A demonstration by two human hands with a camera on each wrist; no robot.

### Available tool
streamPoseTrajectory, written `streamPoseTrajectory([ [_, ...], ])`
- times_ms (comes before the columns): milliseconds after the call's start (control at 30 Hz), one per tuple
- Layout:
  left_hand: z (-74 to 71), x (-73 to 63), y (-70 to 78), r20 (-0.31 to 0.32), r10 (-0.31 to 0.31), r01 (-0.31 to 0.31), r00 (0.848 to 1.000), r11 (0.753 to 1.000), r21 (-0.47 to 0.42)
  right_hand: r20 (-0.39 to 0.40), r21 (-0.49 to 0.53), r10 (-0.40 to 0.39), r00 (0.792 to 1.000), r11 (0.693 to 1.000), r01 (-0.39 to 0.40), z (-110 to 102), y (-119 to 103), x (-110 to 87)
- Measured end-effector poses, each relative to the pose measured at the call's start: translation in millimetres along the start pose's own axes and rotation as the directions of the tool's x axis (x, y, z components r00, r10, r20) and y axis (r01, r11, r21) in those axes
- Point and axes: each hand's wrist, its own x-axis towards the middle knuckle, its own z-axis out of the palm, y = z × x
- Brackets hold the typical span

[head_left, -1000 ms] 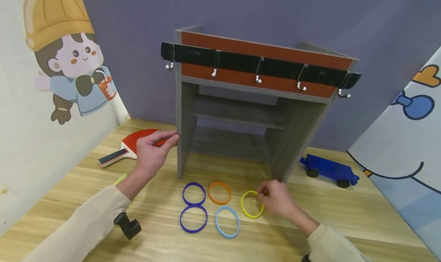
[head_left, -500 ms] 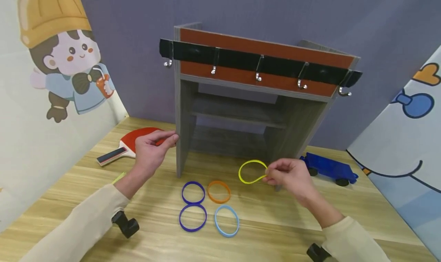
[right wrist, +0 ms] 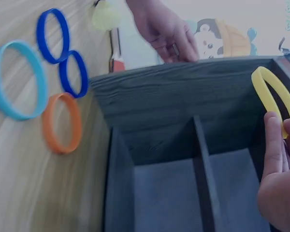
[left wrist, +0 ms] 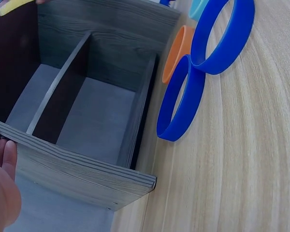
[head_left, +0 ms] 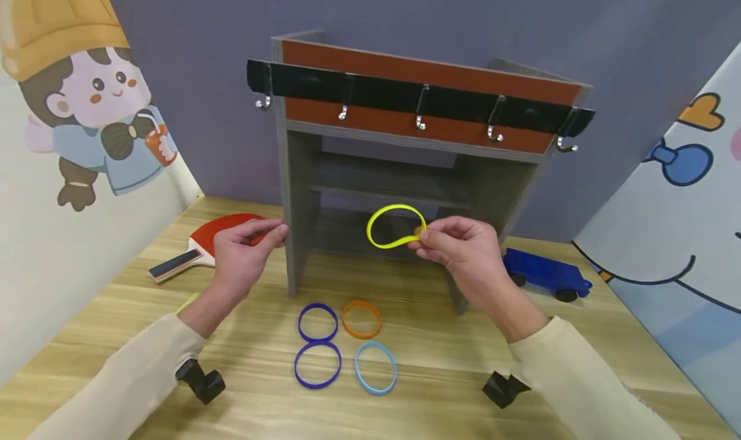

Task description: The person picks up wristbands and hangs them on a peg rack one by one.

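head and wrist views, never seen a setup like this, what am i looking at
There is no machine: a person works barehanded. The head view comes from a head-worn camera looking down; each wrist view from a camera on that wrist. The right hand pinches a yellow band, held up before a shelf; the left hand touches the shelf's side. On the table lie two dark blue bands, an orange one and a light blue one. A red paddle and a blue car flank the shelf.

The yellow band (head_left: 369,228) looks smooth and rubbery, the hooks (head_left: 420,124) glossy metal.
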Motion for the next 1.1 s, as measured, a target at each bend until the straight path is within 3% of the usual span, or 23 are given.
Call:
streamPoseTrajectory([
  [200, -1.5, -0.2, 0.4, -0.006, 0.004, -0.004, 1.000, 0.999, 0.037, 0.044, 0.080, -0.054, 0.998, 0.996, 0.050, 26, -15, 13.2],
  [700, -0.7, -0.3, 0.9, -0.002, -0.002, 0.003, 1.000, 1.000, 0.025, 0.128, 0.178, -0.132, 0.983, 0.978, 0.109, 99, -41, 27.3],
  [1100, -1.5, 0.1, 0.9, 0.010, 0.019, -0.019, 1.000, 0.999, 0.025, 0.113, 0.231, -0.103, 0.988, 0.970, 0.075, 140, -46, 41.3],
])
